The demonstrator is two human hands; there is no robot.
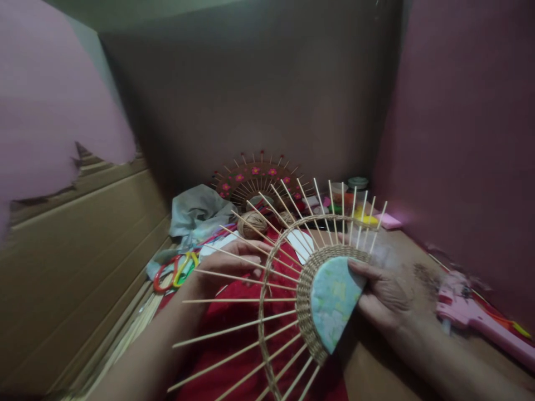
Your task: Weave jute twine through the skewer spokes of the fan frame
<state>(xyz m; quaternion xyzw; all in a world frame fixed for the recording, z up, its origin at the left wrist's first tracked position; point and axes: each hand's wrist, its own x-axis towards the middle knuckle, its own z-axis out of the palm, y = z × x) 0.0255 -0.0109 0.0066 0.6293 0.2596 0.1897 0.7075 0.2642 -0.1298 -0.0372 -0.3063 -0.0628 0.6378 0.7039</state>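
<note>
My right hand [384,301] grips a half-round fan frame by its pale blue-green patterned centre [336,301], the thumb lying on the front face. A woven band of natural twine [307,303] borders this centre. Thin wooden sticks [234,301] radiate outward from it, and a separate twisted twine ring [262,312] crosses them partway along. Behind the sticks at the left, my left hand [234,262] has its fingers bent beside that ring. Sticks partly cover those fingertips, and whatever they pinch is too small to make out.
A finished-looking fan with pink flowers [254,172] leans at the back. Before it sits a ball of twine [252,224]. Colourful-handled scissors [175,272] lie left, near a grey cloth [200,209]. A pink glue gun [472,312] rests right. Cardboard [83,267] walls the left side.
</note>
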